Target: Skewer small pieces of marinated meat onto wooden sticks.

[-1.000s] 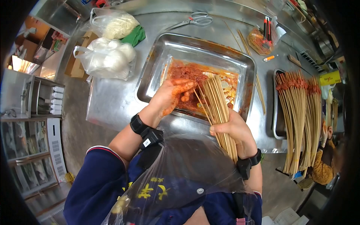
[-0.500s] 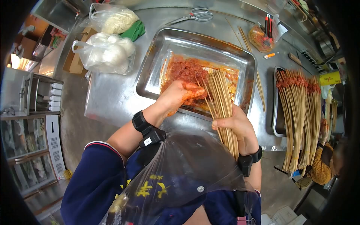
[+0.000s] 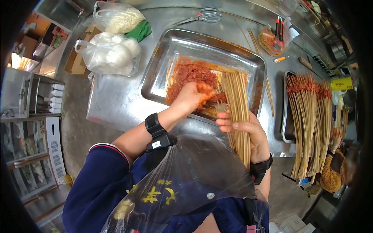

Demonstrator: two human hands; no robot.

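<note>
My right hand (image 3: 250, 130) is wrapped round a thick bundle of thin wooden skewers (image 3: 240, 112), their upper ends over the tray. Smeared with red marinade, my left hand (image 3: 198, 95) is above the near side of the red meat, its fingers curled; whatever they pinch is too small to make out. The red marinated meat (image 3: 192, 72) lies in a heap in a large steel tray (image 3: 155, 58). Beneath the bundle, some skewer ends show near the tray's near edge.
Plastic bags of white food (image 3: 114, 56) stand at the left. Scissors (image 3: 206, 15) lie behind the tray. At the right, a smaller tray (image 3: 288, 116) holds many skewers with red meat (image 3: 307, 112). An orange marker (image 3: 279, 59) and loose skewers lie between the trays.
My left hand has drawn slightly away from the bundle. The bundle stands more upright, and the fingers of my right hand now show at its left side.
</note>
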